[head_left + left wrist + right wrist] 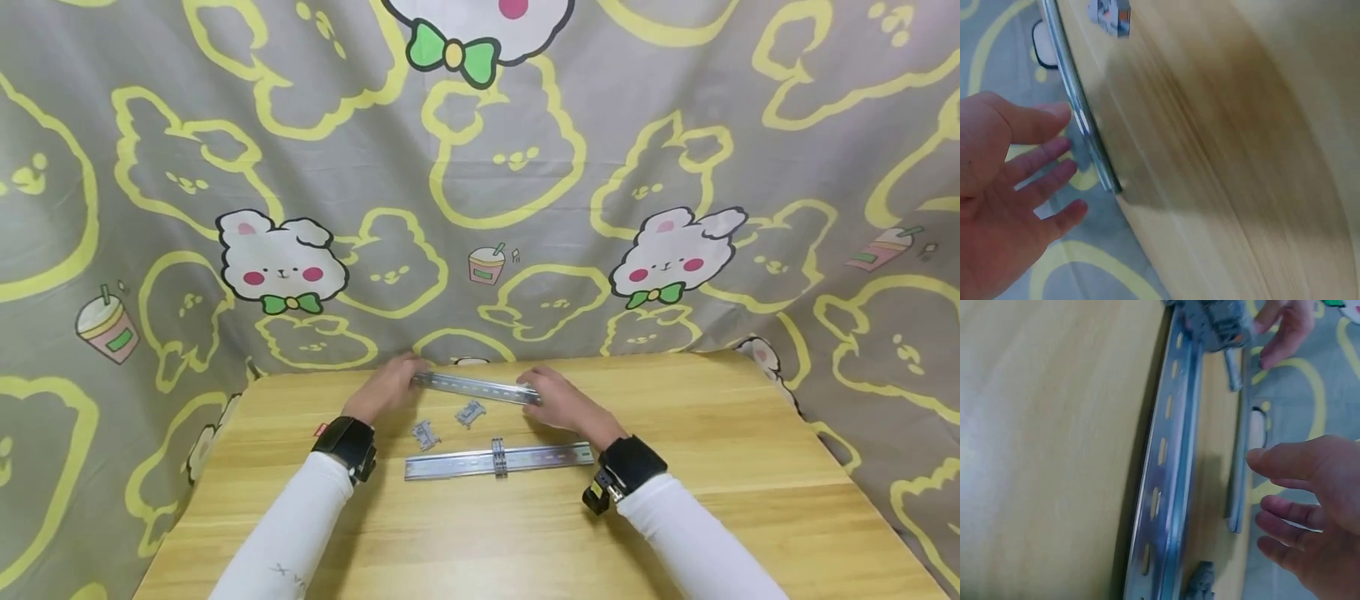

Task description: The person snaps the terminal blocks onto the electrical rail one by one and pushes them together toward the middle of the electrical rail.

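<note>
The left hand (390,387) is at the left end of a slotted metal rail (478,387) in the centre of the head view, its fingers loosely spread and the thumb tip right at the rail's edge. The right hand (562,403) is at the other end, fingers likewise parted and slightly bent, thumb tip close against the metal; blur leaves it unclear whether either thumb actually touches. The rail is long, narrow and shiny, slanting slightly down to the right. Below it, two small grey pieces (471,413) with notched, angular outlines lie on the table (487,550), which has a yellowish wood grain. Lower still is a second rail (453,464), silvery with oblong slots, a ridged grey block (499,458) sitting across its middle.
</note>
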